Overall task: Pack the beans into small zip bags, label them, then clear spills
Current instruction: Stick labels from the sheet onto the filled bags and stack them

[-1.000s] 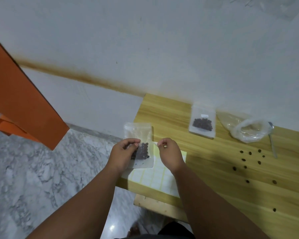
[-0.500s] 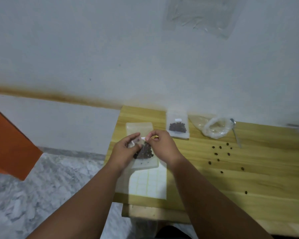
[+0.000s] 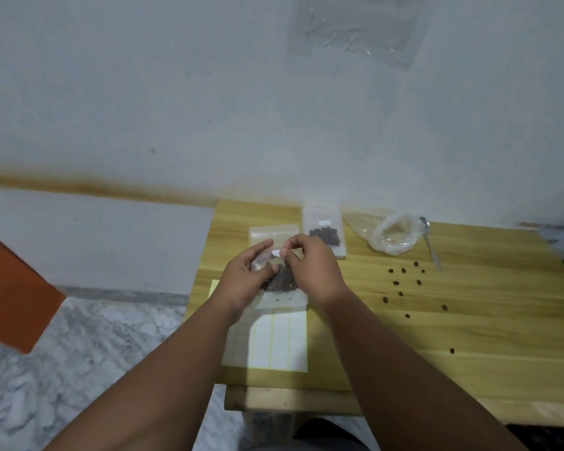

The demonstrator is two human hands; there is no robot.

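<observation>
The left hand [image 3: 245, 278] grips a filled bag [image 3: 275, 235] over the table [image 3: 469, 327]; the right hand [image 3: 313, 268] pinches a label [image 3: 275, 253] between the 2 hands, at the bag. Spilled beans [image 3: 403, 282] lie right of them

Single head-worn view, angled forward and down, table [image 3: 469, 336] close below (wall [image 3: 176, 92] beyond)
</observation>
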